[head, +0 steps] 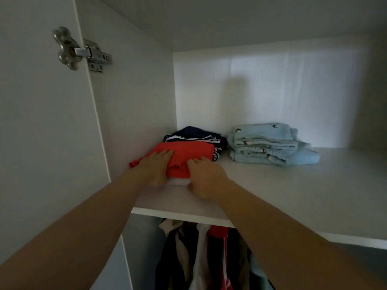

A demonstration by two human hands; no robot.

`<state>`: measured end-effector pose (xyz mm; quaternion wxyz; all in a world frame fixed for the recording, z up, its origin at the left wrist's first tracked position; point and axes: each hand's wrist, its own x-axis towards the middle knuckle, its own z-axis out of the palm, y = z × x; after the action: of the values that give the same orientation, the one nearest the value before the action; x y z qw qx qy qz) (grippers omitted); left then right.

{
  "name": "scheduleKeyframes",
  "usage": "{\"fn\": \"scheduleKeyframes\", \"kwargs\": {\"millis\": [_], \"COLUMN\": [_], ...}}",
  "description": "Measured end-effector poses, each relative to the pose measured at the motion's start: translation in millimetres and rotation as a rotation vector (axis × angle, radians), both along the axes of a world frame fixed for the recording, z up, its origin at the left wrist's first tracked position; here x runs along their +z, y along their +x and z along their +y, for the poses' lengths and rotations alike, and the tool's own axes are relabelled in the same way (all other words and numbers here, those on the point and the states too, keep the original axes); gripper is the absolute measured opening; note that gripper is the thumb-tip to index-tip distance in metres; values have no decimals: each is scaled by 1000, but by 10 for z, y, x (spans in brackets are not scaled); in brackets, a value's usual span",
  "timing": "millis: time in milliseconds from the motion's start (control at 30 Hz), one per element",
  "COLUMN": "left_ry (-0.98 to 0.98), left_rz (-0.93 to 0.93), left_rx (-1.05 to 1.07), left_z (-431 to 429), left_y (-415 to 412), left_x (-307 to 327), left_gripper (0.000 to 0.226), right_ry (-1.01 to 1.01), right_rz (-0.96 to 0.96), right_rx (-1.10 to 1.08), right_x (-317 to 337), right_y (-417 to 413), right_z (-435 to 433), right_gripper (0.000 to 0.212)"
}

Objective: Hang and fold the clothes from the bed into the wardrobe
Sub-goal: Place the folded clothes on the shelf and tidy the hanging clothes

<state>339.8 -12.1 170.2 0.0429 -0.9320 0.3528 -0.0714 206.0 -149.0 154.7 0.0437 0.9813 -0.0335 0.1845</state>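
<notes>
White wardrobe (136, 91) interior, seen from just below shelf height; door (41, 122) swung open at left. Broad white shelf (293, 195) across the frame, carrying three lots of folded clothes toward its left and middle.

Below the shelf: hanging clothes (201, 254), dark, beige, white and red, packed close together.

Middle of shelf, near back wall: light blue folded stack (270, 145) with small printed figures, several layers high.

Left of it and apart: navy folded stack (196, 136) with white stripes, set toward the back corner.

In front of the navy stack and touching it: red folded garment (188, 153), close to the left wall, lying on a white folded layer (178, 182) that shows at the front edge.

Left hand (156, 166) flat on top of the red garment, fingers straight, pressing down; thumb hidden.

Right hand (206, 178) at the bundle's front right, fingers bent over the red top, thumb against the white layer below, pinching the edge.

Metal hinge (81, 50) high on the door.
</notes>
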Motion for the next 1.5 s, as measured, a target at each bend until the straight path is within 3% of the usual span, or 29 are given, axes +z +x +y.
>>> {"fn": "scheduleKeyframes", "kwargs": {"millis": [133,233,367,500,700,933,1300,1500], "left_ry": [-132,-418,-977,-1219,-1077,-932,-815,-724], "left_rz": [-17,-50,-109,-135,351,872,1046,1065], "left_rx": [-1,-148,-383,-421,-439,-253,-204,-120], "left_z": [25,91,268,408,372,-226,-1345,-2198], "left_y": [-280,-722,-1445,-2093,-2598,-2725,-2746,-2650], "left_x": [-5,-105,-475,-964,-1822,-2351,-2299,-2305], "left_gripper": [102,87,54,24,19,19,17,29], "right_ry": [53,88,255,334,453,559,672,662], "right_rz": [33,-156,-384,-575,-615,-424,-304,-50], "right_rx": [-7,51,160,97,-50,-418,-723,-807], "right_x": [59,24,-166,-547,-1384,-1968,-2120,-2214], "right_y": [-164,-444,-1003,-1589,-2343,-2834,-2947,-2839], "right_z": [-7,54,215,406,557,420,-543,-1168], "right_gripper": [65,56,39,26,16,18,29,27]}}
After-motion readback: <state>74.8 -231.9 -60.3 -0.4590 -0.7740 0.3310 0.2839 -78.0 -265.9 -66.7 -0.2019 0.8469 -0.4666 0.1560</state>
